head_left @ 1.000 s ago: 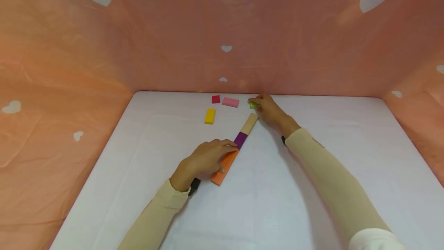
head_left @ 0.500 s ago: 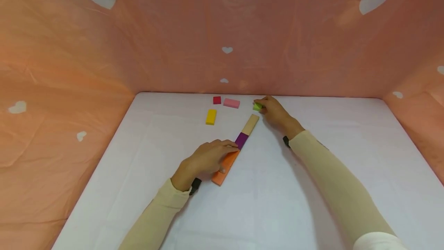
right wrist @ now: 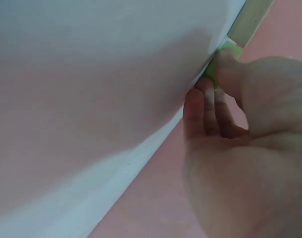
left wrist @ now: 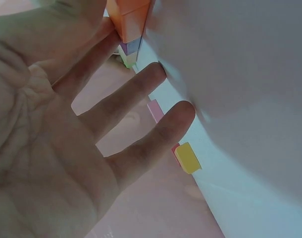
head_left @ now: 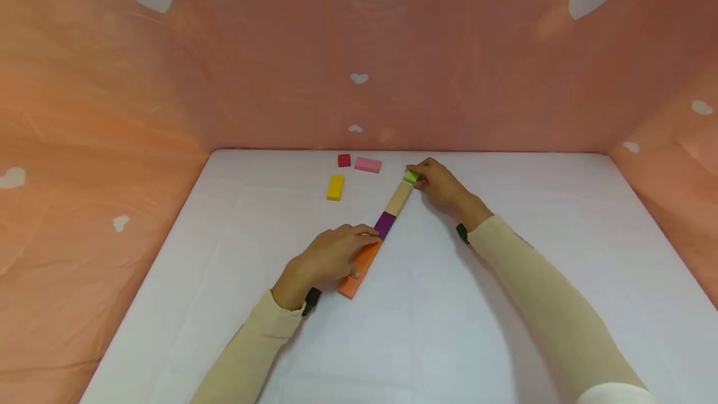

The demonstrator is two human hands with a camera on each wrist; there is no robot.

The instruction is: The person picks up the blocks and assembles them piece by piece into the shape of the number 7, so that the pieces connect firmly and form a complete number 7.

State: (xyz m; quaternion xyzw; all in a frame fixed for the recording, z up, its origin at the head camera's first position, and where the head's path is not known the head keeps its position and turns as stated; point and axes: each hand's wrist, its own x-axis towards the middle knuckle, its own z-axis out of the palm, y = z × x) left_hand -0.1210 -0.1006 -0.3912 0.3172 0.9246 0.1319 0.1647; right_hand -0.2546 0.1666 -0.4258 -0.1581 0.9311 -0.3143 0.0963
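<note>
Head view: the green block (head_left: 411, 176) lies pinched at the right hand (head_left: 443, 187)'s tip; the outstretched left hand (head_left: 332, 255) touches an orange block (head_left: 367, 258).

white table (head_left: 269, 204). one straight row on it, slanting rightward toward the back. near to far: orange strip (head_left: 366, 260), partly covered, faint seam across it; purple block (head_left: 385, 224), against orange; tan block (head_left: 399, 199), against purple; green block (head_left: 411, 177), partly covered, thin gap to tan, contact with table unclear. left of row, apart: yellow block (head_left: 335, 187). beyond yellow, near back edge: red block (head_left: 344, 160), pink block (head_left: 368, 164) just right of red.
</note>
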